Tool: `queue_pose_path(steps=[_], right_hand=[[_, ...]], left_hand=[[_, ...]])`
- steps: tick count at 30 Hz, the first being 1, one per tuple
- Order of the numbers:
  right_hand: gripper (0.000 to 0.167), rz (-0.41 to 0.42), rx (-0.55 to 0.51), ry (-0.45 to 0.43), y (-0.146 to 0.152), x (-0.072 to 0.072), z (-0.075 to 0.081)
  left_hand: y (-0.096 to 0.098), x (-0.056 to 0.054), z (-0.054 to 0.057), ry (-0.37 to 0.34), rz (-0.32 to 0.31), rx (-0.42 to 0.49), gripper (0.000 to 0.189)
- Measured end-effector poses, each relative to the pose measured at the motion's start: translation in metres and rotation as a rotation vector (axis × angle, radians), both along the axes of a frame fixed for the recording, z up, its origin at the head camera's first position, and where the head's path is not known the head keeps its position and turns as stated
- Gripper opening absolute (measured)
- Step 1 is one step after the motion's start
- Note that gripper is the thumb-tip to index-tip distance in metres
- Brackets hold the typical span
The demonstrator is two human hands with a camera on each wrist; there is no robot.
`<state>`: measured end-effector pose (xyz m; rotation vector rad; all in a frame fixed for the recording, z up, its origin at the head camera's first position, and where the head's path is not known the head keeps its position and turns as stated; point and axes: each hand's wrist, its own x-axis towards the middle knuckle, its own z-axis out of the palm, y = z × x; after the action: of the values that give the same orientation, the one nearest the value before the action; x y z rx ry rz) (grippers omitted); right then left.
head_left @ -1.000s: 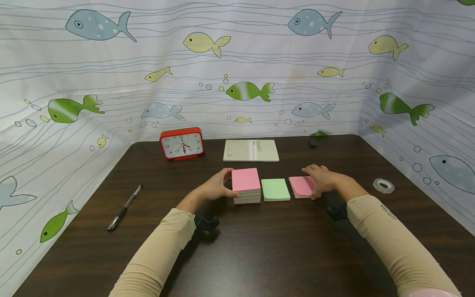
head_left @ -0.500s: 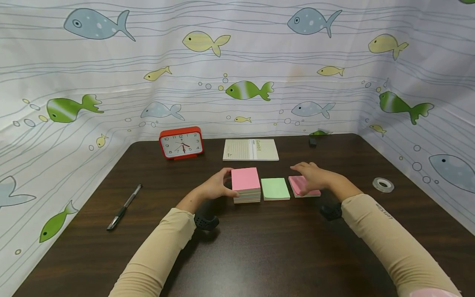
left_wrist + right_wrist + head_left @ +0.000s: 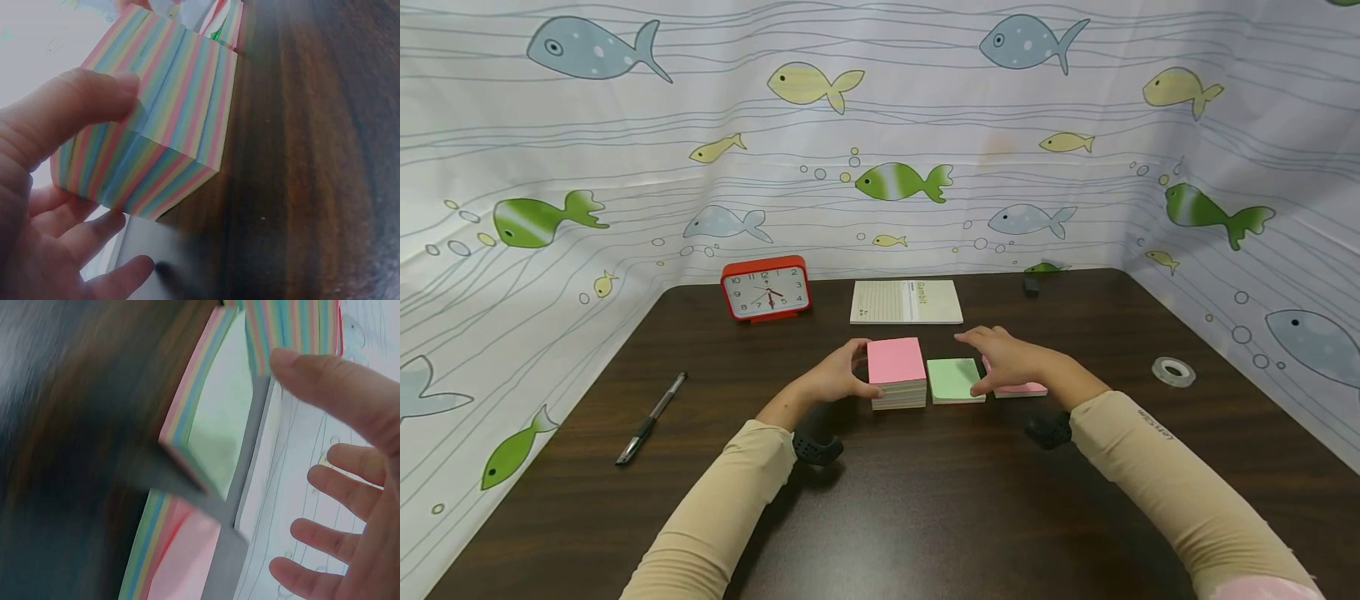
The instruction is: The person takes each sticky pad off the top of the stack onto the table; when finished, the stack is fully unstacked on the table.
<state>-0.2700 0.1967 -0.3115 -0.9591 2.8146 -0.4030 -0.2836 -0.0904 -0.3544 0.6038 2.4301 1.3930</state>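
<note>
My left hand (image 3: 831,377) holds a tall stack of sticky notes (image 3: 897,360) from its left side, thumb on the near face and fingers toward the far side. The stack has a pink top; its striped sides fill the left wrist view (image 3: 181,100). Beside it lies a low green sticky-note pad (image 3: 951,377), then a low pink pad (image 3: 1028,390). My right hand (image 3: 1021,362) is over these two pads, its fingers spread and holding nothing. It hides most of the pink pad. In the right wrist view, the green pad (image 3: 219,419) lies apart from the hand.
Behind the pads lies a notebook (image 3: 906,302), with a red clock (image 3: 766,288) to its left. A pen (image 3: 651,419) is at the left, a tape roll (image 3: 1173,372) at the right. A small dark block (image 3: 1031,287) sits near the back edge, before a fish-print curtain (image 3: 925,100).
My right hand has moved left, from the right side of the pink pad across it to the green pad's right edge. My left hand and the tall stack have stayed put.
</note>
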Motion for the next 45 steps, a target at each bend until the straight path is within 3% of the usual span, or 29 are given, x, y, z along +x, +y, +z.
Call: queue_pose_path(steps=[10,26,30,34,45], right_hand=[[0.089,0.038,-0.059,-0.010,-0.032,0.000,0.000],[0.091,0.068,-0.033,0.029,-0.074,-0.009,0.002],[0.093,0.049,-0.009,0.004,-0.079,-0.015,-0.002],[0.093,0.036,0.013,-0.021,-0.079,-0.020,-0.005],[0.090,0.020,0.010,-0.027,-0.076,-0.019,-0.004]], left_hand=[[0.001,0.000,-0.003,0.007,0.009,-0.027,0.082],[0.000,0.000,-0.004,0.007,-0.018,-0.013,0.084],[0.001,0.003,-0.002,0.001,-0.006,-0.013,0.083],[0.002,0.000,-0.009,0.021,-0.011,-0.020,0.084],[0.001,-0.001,-0.013,0.052,-0.005,-0.059,0.080]])
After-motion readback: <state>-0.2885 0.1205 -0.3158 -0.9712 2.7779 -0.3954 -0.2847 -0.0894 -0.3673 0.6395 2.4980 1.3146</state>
